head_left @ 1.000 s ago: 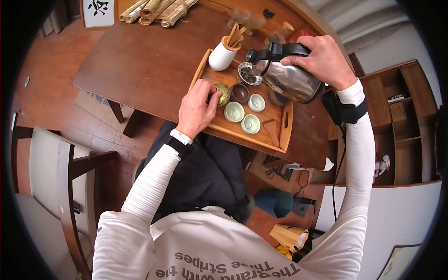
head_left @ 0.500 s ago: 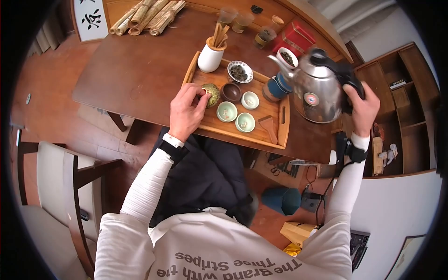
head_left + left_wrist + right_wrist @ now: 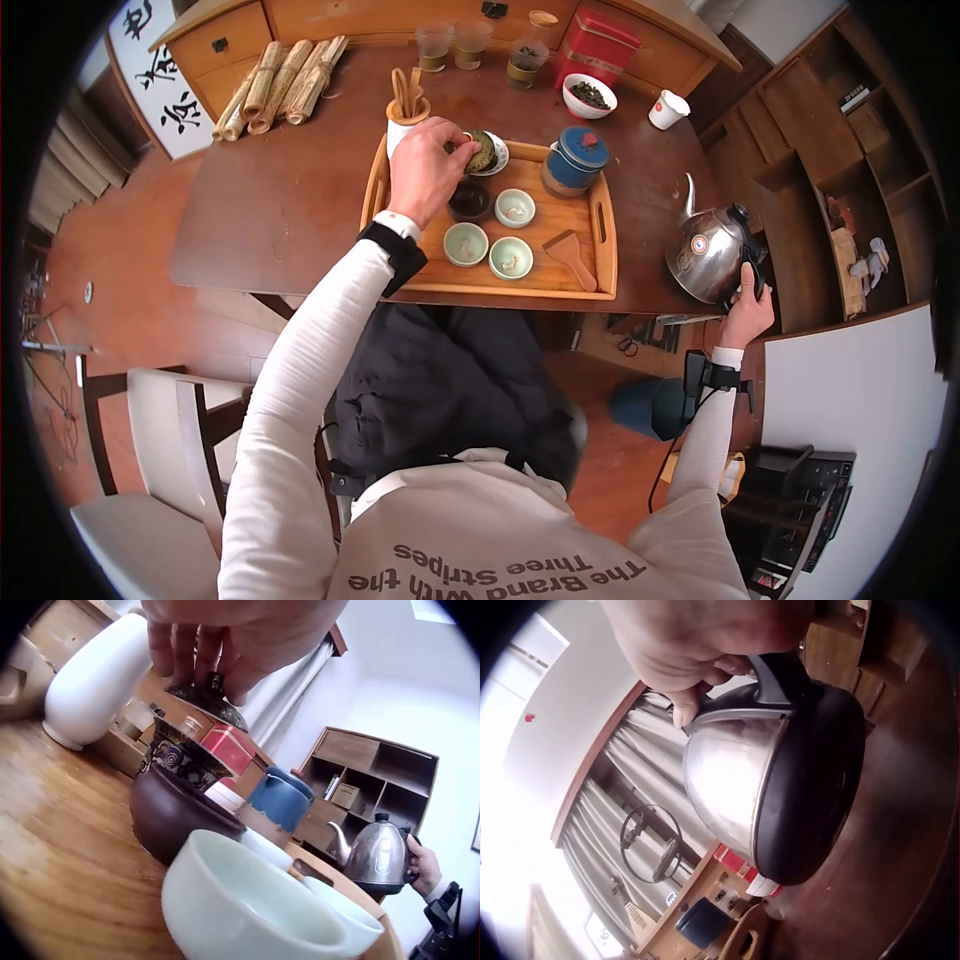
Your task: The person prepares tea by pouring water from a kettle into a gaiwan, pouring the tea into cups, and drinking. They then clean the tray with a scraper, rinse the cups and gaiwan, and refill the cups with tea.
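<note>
My left hand pinches the knob of a dark patterned lid over the tea bowl. In the left wrist view the lid hangs tilted above the flared, patterned bowl. Off to the right, my right hand grips the black handle of a steel kettle, its spout up and towards the tray. A dark brown cup and several pale green cups sit in front of the tea bowl on the wooden tray.
A blue-topped canister and a wooden scraper share the tray. The white tool holder stands at its back left. Behind are a bowl of tea leaves, red box, paper cup and bamboo scrolls.
My right hand has lowered the kettle from over the tray to the right side, bringing it upright. My left hand has carried the lid from the tray's left-front side to above the tea bowl.
</note>
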{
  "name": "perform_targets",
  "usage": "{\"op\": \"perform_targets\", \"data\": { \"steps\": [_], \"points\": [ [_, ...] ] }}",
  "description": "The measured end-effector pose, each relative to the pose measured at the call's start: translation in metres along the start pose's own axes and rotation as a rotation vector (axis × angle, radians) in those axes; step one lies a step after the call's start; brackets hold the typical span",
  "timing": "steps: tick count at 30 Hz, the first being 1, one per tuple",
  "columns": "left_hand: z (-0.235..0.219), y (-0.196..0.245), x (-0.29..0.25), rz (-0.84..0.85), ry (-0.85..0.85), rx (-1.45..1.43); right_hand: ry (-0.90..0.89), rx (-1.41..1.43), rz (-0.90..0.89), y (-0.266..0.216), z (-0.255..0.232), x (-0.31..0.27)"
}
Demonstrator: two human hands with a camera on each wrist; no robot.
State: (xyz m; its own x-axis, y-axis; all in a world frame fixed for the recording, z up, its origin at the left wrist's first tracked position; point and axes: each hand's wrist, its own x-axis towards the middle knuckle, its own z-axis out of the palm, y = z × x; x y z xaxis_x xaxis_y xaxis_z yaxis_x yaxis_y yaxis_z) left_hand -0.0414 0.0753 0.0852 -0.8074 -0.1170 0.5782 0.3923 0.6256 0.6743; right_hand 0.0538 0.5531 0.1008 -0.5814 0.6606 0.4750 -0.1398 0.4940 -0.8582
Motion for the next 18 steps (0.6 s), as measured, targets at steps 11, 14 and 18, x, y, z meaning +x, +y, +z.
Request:
{"op": "perform_targets", "data": {
  "steps": [11,14,18],
  "points": [
    [0.032,-0.018,0.013,0.101,-0.075,0.058,0.151,-0.011,0.08,0.05,-0.006,-0.018],
    [0.037,-0.019,0.014,0.151,-0.04,0.043,0.173,0.009,0.096,0.057,-0.006,-0.028],
    [0.032,-0.021,0.01,0.158,-0.061,0.051,0.107,0.094,0.133,0.068,-0.007,-0.042]
  ]
}}
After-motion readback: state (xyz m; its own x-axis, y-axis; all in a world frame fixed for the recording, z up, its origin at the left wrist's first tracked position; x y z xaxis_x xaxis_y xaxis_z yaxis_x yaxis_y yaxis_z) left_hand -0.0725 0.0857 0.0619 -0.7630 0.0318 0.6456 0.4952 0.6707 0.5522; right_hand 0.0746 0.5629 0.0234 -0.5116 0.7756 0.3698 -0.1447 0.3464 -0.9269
